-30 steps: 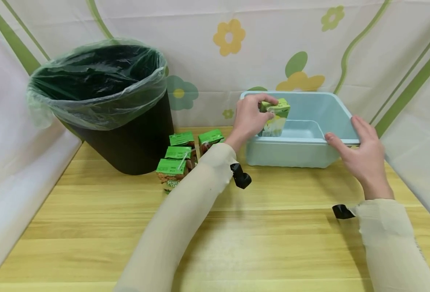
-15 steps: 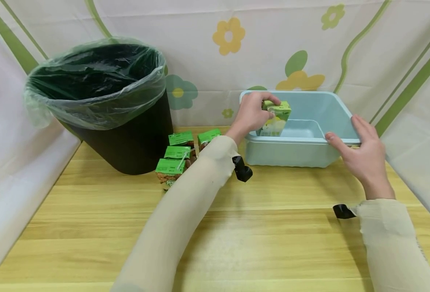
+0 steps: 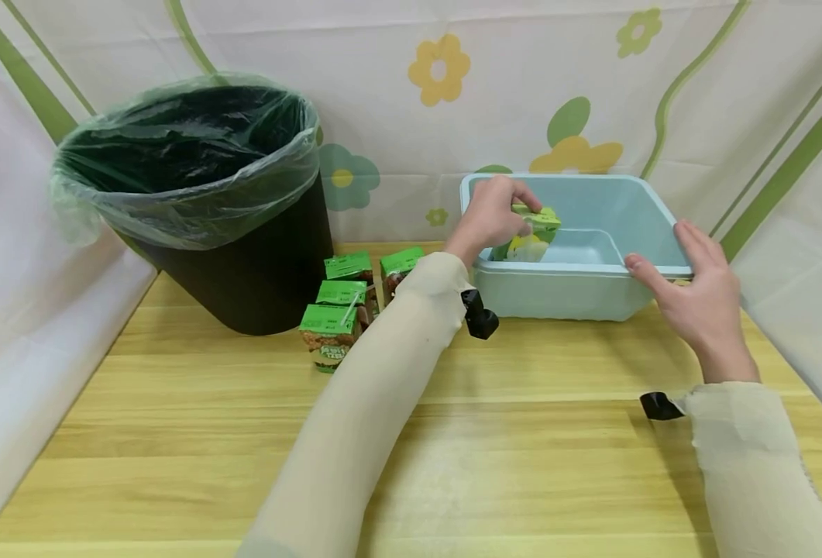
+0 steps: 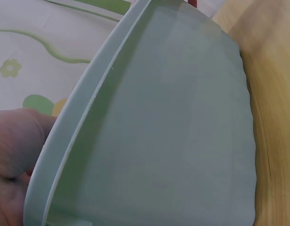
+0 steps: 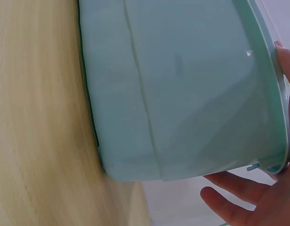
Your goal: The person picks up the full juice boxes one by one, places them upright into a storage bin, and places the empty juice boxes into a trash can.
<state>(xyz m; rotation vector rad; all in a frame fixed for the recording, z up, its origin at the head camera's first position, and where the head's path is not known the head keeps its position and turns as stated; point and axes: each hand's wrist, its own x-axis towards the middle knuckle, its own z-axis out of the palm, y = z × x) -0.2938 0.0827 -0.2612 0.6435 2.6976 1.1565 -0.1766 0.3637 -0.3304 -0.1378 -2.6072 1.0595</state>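
Inside the blue tub (image 3: 550,293), toward the left, our left hand (image 3: 493,215) pinches the green carton (image 3: 527,248); our right hand (image 3: 702,298) holds the tub's right corner. We seem to be lowering the carton; the next move calls for a soft release. It sits lower than half a second ago.

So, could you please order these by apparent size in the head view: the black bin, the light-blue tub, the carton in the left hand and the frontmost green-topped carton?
1. Black bin
2. Light-blue tub
3. Carton in the left hand and frontmost green-topped carton: too alike to rank; fingers partly hide the held one.
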